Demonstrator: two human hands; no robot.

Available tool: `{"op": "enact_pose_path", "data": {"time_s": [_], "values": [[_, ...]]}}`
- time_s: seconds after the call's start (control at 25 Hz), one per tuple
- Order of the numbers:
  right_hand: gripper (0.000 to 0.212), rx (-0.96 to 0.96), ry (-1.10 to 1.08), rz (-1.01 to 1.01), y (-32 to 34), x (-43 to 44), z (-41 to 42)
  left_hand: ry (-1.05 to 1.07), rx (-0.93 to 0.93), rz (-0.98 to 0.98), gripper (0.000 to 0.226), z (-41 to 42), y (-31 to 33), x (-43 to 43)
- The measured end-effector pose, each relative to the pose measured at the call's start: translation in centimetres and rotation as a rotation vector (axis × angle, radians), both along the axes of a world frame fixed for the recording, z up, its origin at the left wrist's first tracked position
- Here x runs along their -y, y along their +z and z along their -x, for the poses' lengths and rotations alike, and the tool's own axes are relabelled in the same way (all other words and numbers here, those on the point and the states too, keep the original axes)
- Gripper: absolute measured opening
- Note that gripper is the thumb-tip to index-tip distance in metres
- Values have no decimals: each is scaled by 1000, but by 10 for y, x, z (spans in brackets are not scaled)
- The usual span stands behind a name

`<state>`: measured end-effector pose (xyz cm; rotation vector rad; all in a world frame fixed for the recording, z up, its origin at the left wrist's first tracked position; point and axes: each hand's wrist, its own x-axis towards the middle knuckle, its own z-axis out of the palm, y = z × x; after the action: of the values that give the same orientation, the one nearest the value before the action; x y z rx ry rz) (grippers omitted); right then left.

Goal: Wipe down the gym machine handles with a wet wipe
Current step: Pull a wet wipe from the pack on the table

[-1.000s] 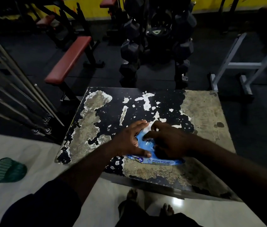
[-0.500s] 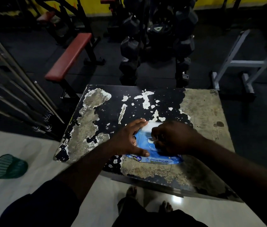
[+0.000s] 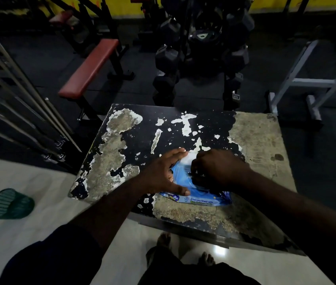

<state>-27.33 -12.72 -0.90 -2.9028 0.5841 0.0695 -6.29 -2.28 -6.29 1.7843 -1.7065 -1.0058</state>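
Fingers of the right hand curl down onto the top of the blue wipe pack, seemingly pinching at its opening; whether a wipe is caught I cannot tell. Its long axis runs left to right. The left hand lies spread and flat, pressing on the pack's left end. The soft, glossy pack rests on a table with peeling black paint. Beyond stand a red padded bench and dark dumbbells.
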Motion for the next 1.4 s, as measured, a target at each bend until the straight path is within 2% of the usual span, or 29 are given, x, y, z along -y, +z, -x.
{"op": "enact_pose_path", "data": {"time_s": [0.2, 0.32, 0.48, 0.64, 0.8, 0.92, 1.04, 1.12, 1.24, 1.4], "values": [[27, 50, -12, 14, -3, -6, 1, 2, -9, 12, 120, 0, 0, 0], [21, 107, -166, -120, 4, -5, 6, 8, -15, 16, 118, -1, -2, 0], [16, 250, -319, -510, 3, 0, 10, -9, 32, 37, 119, -2, -3, 2], [13, 509, -496, -920, -2, 4, 12, -24, 58, 26, 122, 1, 3, 3], [16, 821, -504, -1283, 13, 5, 12, -22, -72, -1, 109, 6, 10, 3], [13, 810, -411, -1304, 27, 7, 12, 7, -127, -17, 98, 11, 15, 4], [6, 888, -437, -1594, 40, 11, 16, 37, -109, -31, 106, 13, 19, 4], [5, 914, -495, -1580, 45, 14, 19, 44, -63, -24, 103, 16, 22, 3], [13, 1052, -602, -1623, 56, 17, 26, 98, -14, -9, 112, 21, 25, 4], [15, 961, -606, -1443, 59, 13, 42, 241, -77, 67, 104, 31, 25, 10]]}}
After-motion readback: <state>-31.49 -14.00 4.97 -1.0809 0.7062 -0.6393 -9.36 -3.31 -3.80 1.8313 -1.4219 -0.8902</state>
